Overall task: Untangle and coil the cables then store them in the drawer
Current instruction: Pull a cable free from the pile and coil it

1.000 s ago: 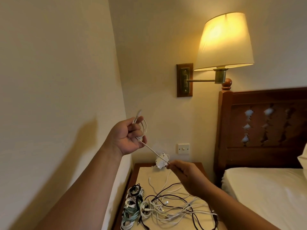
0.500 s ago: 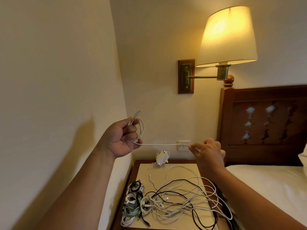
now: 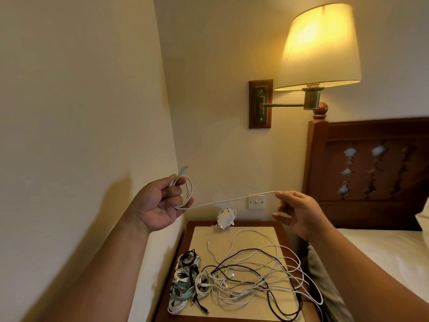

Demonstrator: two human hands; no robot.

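My left hand point(image 3: 160, 203) grips a small loop of a white cable point(image 3: 222, 201), its plug end sticking up past my fingers. The cable runs taut to the right, where my right hand point(image 3: 299, 211) pinches it between thumb and forefinger, the other fingers spread. Both hands are raised above the bedside table point(image 3: 192, 225). On the table lies a tangle of white and black cables point(image 3: 257, 273). Several coiled cables point(image 3: 185, 282) sit in a row along its left side. No drawer is visible.
A white plug adapter point(image 3: 225, 219) stands at the back of the table below a wall switch point(image 3: 256, 201). A lit wall lamp point(image 3: 320, 45) hangs above. The wooden headboard point(image 3: 371, 173) and bed point(image 3: 383, 254) are to the right; a wall runs close on the left.
My right hand has slid along the white cable, out to the right and upward, stretching it away from my left hand. The left hand keeps holding its loop.
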